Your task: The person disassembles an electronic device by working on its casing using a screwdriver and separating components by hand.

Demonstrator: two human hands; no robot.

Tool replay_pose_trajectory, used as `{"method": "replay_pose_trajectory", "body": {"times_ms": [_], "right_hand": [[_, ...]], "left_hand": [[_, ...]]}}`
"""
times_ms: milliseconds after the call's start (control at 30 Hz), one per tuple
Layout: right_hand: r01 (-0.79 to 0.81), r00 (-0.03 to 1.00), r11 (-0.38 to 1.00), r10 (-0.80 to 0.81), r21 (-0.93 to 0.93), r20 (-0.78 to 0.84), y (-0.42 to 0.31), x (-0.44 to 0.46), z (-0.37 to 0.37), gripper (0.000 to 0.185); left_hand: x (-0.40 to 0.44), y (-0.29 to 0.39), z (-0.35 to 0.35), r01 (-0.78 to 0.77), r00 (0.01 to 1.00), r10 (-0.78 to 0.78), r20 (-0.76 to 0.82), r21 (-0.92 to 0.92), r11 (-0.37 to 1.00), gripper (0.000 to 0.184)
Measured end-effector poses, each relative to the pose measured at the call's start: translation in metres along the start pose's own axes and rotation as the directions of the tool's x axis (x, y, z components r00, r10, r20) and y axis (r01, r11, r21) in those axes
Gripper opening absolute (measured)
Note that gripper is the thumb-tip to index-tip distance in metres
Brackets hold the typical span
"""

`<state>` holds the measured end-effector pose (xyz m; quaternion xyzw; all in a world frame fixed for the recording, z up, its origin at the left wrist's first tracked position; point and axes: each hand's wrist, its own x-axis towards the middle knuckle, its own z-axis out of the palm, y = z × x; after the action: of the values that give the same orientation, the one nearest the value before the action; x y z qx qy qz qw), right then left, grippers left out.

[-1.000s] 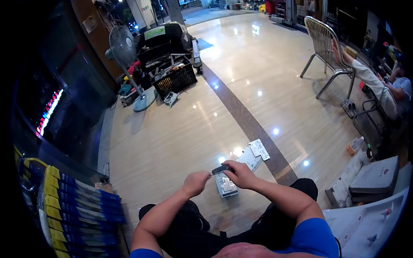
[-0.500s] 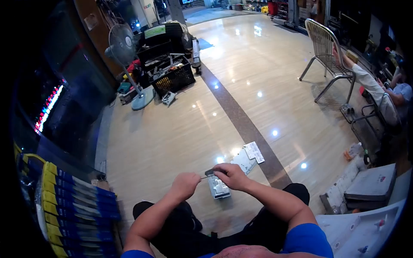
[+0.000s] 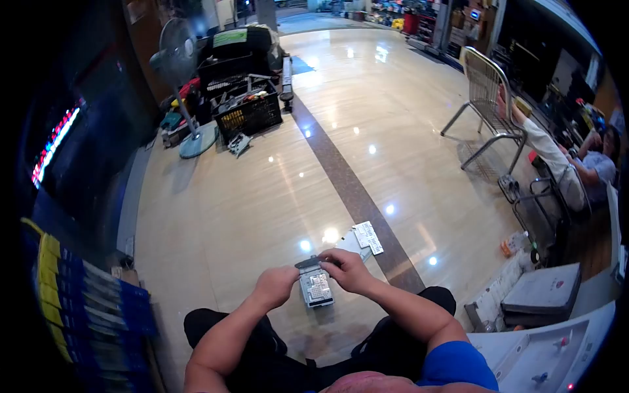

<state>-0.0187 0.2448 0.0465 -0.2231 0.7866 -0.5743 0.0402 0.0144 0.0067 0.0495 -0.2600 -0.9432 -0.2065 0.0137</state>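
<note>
A silver, boxy electronics unit (image 3: 317, 287) rests on the floor between my knees, its gridded, label-like top facing up. At its far end is a narrow dark strip (image 3: 308, 262), running between my hands. My left hand (image 3: 278, 284) is closed, its thumb and fingers pinching at the strip's left end. On the other side my right hand (image 3: 346, 270) pinches the strip's right end, knuckles raised. Fingertips partly hide both ends, and I cannot tell whether the strip is joined to the unit. Just beyond lies a flat metal plate (image 3: 352, 243) with a white printed label (image 3: 367, 237).
A fan (image 3: 190, 141) stands beside a black crate (image 3: 249, 116) of parts at the far left. Blue-and-yellow boxes (image 3: 85, 314) line my left. To the right are a metal chair (image 3: 488, 98), a seated person (image 3: 593, 164) and a grey box (image 3: 544, 288).
My view has shifted a little, sliding the scene leftward. My hands have tilted the dark strip so that its broad face shows more, and they sit at the unit's far end.
</note>
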Motion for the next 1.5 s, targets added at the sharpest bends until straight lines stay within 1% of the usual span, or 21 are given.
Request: {"method": "replay_pose_trajectory", "body": {"times_ms": [33, 100, 167, 233, 300, 400, 433, 500, 533, 600, 633, 700, 733, 833, 867, 967, 1100, 1167, 1267, 1400, 1500], "right_hand": [[0.003, 1.000, 1.000, -0.003, -0.003, 0.022, 0.000, 0.000, 0.001, 0.024], [-0.123, 0.992, 0.992, 0.122, 0.019, 0.039, 0.000, 0.002, 0.002, 0.025], [-0.094, 0.992, 0.995, 0.095, -0.017, 0.080, 0.001, 0.003, 0.003, 0.027], [0.194, 0.981, 0.975, -0.194, -0.107, 0.014, 0.004, 0.002, 0.005, 0.028], [0.215, 0.976, 0.970, -0.210, -0.113, 0.051, 0.006, 0.001, 0.006, 0.032], [0.045, 0.996, 0.996, -0.038, -0.079, 0.080, 0.011, -0.001, 0.006, 0.027], [0.045, 0.996, 0.996, -0.039, -0.077, 0.084, 0.010, -0.001, 0.006, 0.027], [-0.107, 0.987, 0.992, 0.114, -0.064, 0.116, 0.008, -0.003, 0.006, 0.027], [-0.109, 0.986, 0.992, 0.115, -0.062, 0.120, 0.010, -0.003, 0.006, 0.027], [-0.183, 0.966, 0.979, 0.197, -0.095, 0.170, 0.013, -0.003, 0.006, 0.026], [-0.185, 0.965, 0.978, 0.199, -0.094, 0.172, 0.014, -0.002, 0.006, 0.026], [0.026, 0.990, 0.998, -0.018, -0.060, 0.140, 0.014, -0.001, 0.006, 0.025], [0.022, 0.990, 0.998, -0.014, -0.058, 0.142, 0.014, -0.002, 0.005, 0.025], [-0.108, 0.973, 0.991, 0.122, -0.077, 0.196, 0.013, 0.001, 0.003, 0.023], [-0.172, 0.963, 0.984, 0.177, -0.043, 0.201, 0.010, 0.000, 0.003, 0.021], [-0.096, 0.979, 0.989, 0.115, -0.112, 0.171, 0.009, 0.000, 0.003, 0.021], [-0.090, 0.978, 0.971, 0.129, -0.222, 0.166, 0.012, 0.002, 0.002, 0.021], [-0.004, 0.988, 0.968, 0.042, -0.250, 0.147, 0.013, 0.002, 0.002, 0.023], [-0.026, 0.988, 0.975, 0.059, -0.223, 0.144, -0.004, 0.000, 0.002, 0.021], [0.013, 0.986, 0.982, 0.020, -0.190, 0.168, 0.006, 0.000, 0.001, 0.022], [-0.032, 0.987, 0.987, 0.056, -0.159, 0.154, 0.003, 0.001, 0.001, 0.022]], "left_hand": [[0.000, -0.002, 0.002, 0.019, 1.000, -0.019, -0.012, -0.006, 1.000, 0.008], [0.000, -0.009, 0.007, -0.012, 1.000, 0.013, -0.018, 0.028, 1.000, 0.008], [-0.001, -0.012, 0.009, -0.005, 1.000, 0.006, -0.019, 0.040, 0.999, 0.009], [-0.001, -0.015, 0.012, -0.003, 1.000, 0.004, -0.010, 0.054, 0.999, 0.009], [-0.001, -0.018, 0.016, 0.003, 0.999, -0.006, 0.038, 0.075, 0.997, 0.008], [-0.003, -0.020, 0.016, 0.000, 0.999, -0.003, 0.041, 0.077, 0.997, 0.009], [-0.003, -0.020, 0.015, 0.004, 0.999, -0.007, 0.041, 0.077, 0.997, 0.009], [-0.003, -0.020, 0.014, -0.002, 1.000, 0.000, 0.021, 0.084, 0.996, 0.009], [-0.003, -0.020, 0.013, 0.002, 1.000, -0.004, 0.023, 0.084, 0.997, 0.009], [-0.004, -0.020, 0.012, -0.043, 0.999, 0.045, -0.012, 0.108, 0.993, 0.007], [-0.005, -0.019, 0.011, -0.042, 0.999, 0.043, -0.009, 0.107, 0.993, 0.007], [-0.006, -0.018, 0.011, -0.025, 0.999, 0.019, 0.049, 0.109, 0.994, 0.008], [-0.006, -0.018, 0.012, -0.022, 0.998, 0.017, 0.052, 0.106, 0.994, 0.008], [-0.007, -0.019, 0.014, -0.039, 0.998, 0.030, 0.062, 0.149, 0.988, 0.007], [-0.007, -0.020, 0.014, -0.034, 0.998, 0.027, 0.050, 0.150, 0.988, 0.007], [-0.008, -0.018, 0.011, -0.015, 0.999, 0.009, 0.044, 0.132, 0.991, 0.008], [-0.008, -0.017, 0.012, -0.014, 0.997, 0.005, 0.071, 0.121, 0.993, 0.010], [-0.008, -0.018, 0.013, -0.017, 0.998, 0.011, 0.056, 0.108, 0.994, 0.009], [-0.008, -0.017, 0.011, -0.009, 0.999, 0.004, 0.046, 0.105, 0.994, 0.009], [-0.008, -0.018, 0.012, -0.015, 0.999, 0.011, 0.038, 0.107, 0.994, 0.008], [-0.009, -0.021, 0.014, -0.018, 0.999, 0.015, 0.032, 0.093, 0.995, 0.008]]}}
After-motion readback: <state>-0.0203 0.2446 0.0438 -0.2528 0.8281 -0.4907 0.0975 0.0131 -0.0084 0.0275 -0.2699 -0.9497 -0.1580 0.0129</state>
